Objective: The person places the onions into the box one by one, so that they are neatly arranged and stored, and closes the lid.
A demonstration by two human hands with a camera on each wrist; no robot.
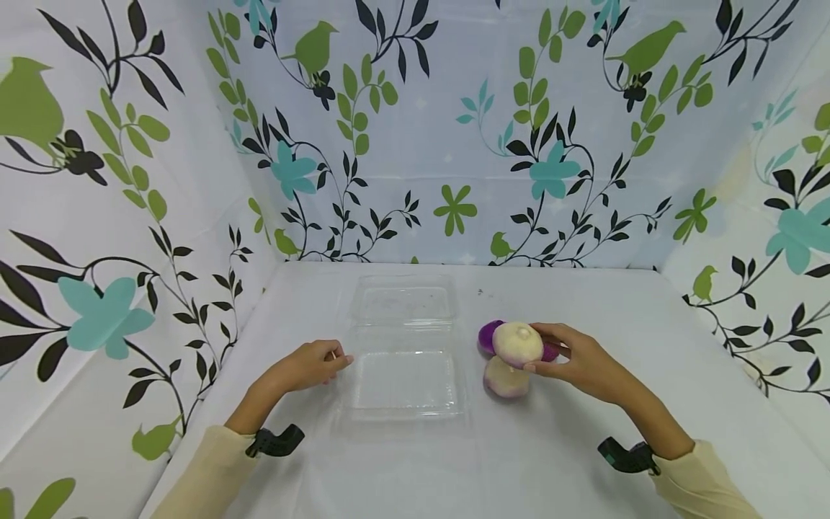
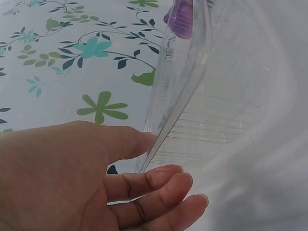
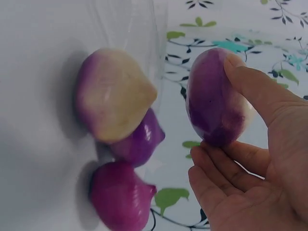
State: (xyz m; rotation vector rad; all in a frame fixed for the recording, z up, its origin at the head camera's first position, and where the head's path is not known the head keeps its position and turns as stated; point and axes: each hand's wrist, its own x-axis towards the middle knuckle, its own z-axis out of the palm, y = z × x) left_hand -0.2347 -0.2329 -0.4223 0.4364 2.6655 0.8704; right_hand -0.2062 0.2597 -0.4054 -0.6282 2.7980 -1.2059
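Note:
My right hand (image 1: pixel 580 364) holds a purple-and-white turnip (image 3: pixel 211 96) between thumb and fingers, raised over the others. Below it lie a pale turnip with a purple side (image 3: pixel 113 94), a dark purple onion-shaped vegetable (image 3: pixel 139 142) and a magenta one (image 3: pixel 120 195) with a short pointed tip. In the head view the held turnip partly covers them. My left hand (image 1: pixel 314 364) pinches the left rim of a clear plastic clamshell container (image 1: pixel 405 382), thumb on one side and fingers on the other. The container lies opened flat, its lid (image 1: pixel 405 301) toward the back.
A white cloth (image 1: pixel 402 468) covers the table. Patterned curtains (image 1: pixel 415 144) with leaves, birds and flowers stand at the back and both sides. The vegetables sit to the right of the container. Both wrists wear black camera mounts (image 1: pixel 279 440).

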